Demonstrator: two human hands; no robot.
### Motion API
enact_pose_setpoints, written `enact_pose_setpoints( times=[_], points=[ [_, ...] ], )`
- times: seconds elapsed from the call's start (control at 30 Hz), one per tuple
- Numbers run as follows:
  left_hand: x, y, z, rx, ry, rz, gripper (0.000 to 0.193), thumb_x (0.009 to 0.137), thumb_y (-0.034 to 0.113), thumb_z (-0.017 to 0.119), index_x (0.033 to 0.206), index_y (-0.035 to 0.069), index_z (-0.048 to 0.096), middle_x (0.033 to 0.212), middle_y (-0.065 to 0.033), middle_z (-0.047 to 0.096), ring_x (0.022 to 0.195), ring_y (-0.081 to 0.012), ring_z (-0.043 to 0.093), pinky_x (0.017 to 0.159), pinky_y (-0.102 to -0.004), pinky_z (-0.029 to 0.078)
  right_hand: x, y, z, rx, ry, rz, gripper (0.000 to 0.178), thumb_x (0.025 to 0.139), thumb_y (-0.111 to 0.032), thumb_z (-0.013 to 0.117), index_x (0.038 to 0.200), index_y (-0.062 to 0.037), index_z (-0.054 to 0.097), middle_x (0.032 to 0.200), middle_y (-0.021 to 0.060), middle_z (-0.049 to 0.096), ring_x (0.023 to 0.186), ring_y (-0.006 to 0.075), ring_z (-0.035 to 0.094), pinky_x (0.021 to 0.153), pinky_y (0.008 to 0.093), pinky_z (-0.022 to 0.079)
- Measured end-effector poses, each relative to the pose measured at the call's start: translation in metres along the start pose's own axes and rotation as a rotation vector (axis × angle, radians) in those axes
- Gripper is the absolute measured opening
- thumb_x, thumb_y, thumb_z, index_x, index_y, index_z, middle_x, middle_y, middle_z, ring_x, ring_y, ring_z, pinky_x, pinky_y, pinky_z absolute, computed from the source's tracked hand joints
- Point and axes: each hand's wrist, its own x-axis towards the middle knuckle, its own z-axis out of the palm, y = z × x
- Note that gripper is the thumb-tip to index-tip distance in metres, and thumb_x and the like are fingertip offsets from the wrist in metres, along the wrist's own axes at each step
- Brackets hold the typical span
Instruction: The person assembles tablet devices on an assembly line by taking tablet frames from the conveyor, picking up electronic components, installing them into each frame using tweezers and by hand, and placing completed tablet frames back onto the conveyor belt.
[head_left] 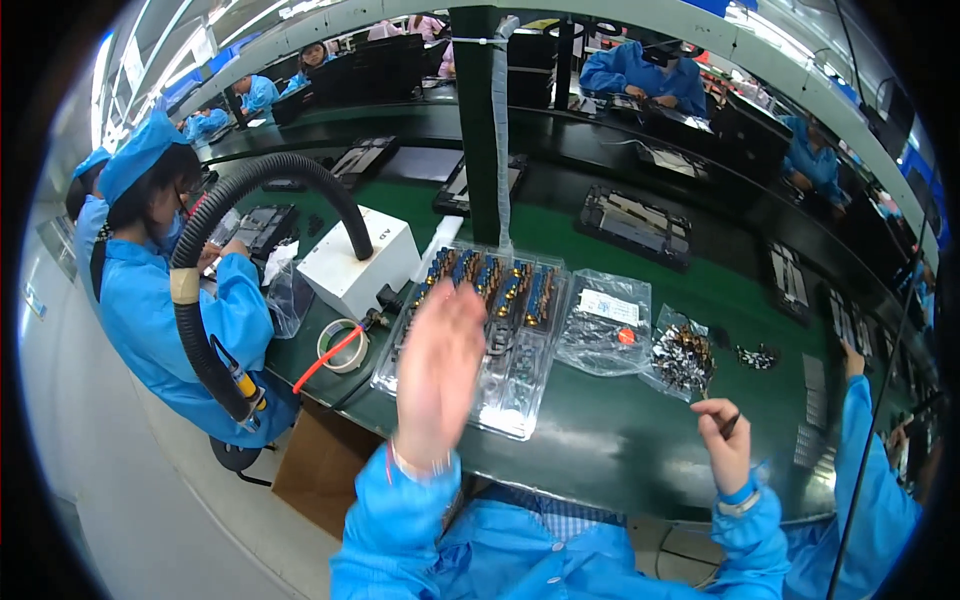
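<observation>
My left hand point(440, 375) is raised over a clear plastic tray point(510, 418), its fingers stretched out and nothing visible in them. The hand hides part of the tray. Rows of small blue, black and gold parts point(497, 280) fill the tray's far end. To the right, my right hand point(725, 445) is closed around a thin dark tool that looks like tweezers point(731, 426). Its tip is near a pile of small shiny metallic parts point(683, 358) on a clear bag. Between tray and pile lies a clear plastic bag point(603, 325) with a white label and an orange-red dot.
Left of the tray stand a white box point(360, 262) with a black flexible hose point(185, 300) and a tape roll point(342, 346). A dark green post point(482, 130) rises behind the tray. Device frames point(635, 225) line the bench. Co-workers sit at left and right.
</observation>
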Motion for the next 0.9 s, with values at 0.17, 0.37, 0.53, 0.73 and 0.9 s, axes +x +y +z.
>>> enact_pose_setpoints(
  times=[0.17, 0.37, 0.53, 0.73, 0.9],
  points=[
    [0.203, 0.016, -0.03, -0.069, 0.432, 0.074, 0.042, 0.087, 0.01, 0.043, 0.125, -0.004, 0.032, 0.13, -0.0165, 0.034, 0.118, -0.0275, 0.038, 0.097, -0.0367, 0.035, 0.005, 0.048, 0.04, -0.038, 0.074, -0.135, 0.012, 0.082, -0.002, 0.053, 0.09, -0.0021, 0.061, 0.066, 0.0, 0.051, 0.058, 0.0054, 0.046, 0.05, 0.0196, 0.036],
    [0.332, 0.01, -0.126, 0.329, 0.656, -0.024, 0.029, 0.083, 0.027, 0.04, 0.097, 0.004, 0.051, 0.094, -0.0139, 0.055, 0.084, -0.0282, 0.054, 0.072, -0.0334, 0.044, -0.001, 0.061, 0.06, -0.25, 0.059, -0.326, 0.022, 0.07, 0.007, 0.053, 0.086, -0.0026, 0.064, 0.063, 0.0039, 0.054, 0.052, 0.0095, 0.049, 0.048, 0.023, 0.04],
    [0.374, -0.025, -0.158, 0.587, 0.739, -0.161, 0.037, 0.085, 0.04, 0.036, 0.086, 0.009, 0.055, 0.081, -0.0082, 0.06, 0.067, -0.0257, 0.058, 0.057, -0.029, 0.046, 0.004, 0.033, 0.058, -0.123, 0.034, -0.15, 0.022, 0.075, 0.008, 0.05, 0.091, 0.0001, 0.061, 0.067, 0.0079, 0.053, 0.055, 0.0151, 0.05, 0.052, 0.0243, 0.04],
    [0.429, -0.022, -0.196, 0.37, 0.415, 0.021, 0.03, 0.084, 0.035, 0.047, 0.089, 0.005, 0.053, 0.083, -0.0089, 0.059, 0.071, -0.0247, 0.058, 0.06, -0.0325, 0.047, 0.012, 0.03, 0.054, -0.057, -0.012, -0.093, 0.018, 0.077, 0.006, 0.05, 0.091, 0.0012, 0.061, 0.065, 0.0081, 0.051, 0.056, 0.0153, 0.049, 0.053, 0.0244, 0.04],
    [0.421, -0.042, -0.169, 0.501, 0.42, 0.289, 0.03, 0.085, 0.035, 0.046, 0.087, 0.006, 0.055, 0.082, -0.0102, 0.059, 0.074, -0.0238, 0.058, 0.064, -0.0347, 0.047, 0.01, 0.037, 0.052, 0.031, -0.061, 0.076, 0.013, 0.084, -0.002, 0.051, 0.093, 0.0018, 0.06, 0.069, 0.0063, 0.053, 0.061, 0.0131, 0.05, 0.058, 0.023, 0.041]
  ],
)
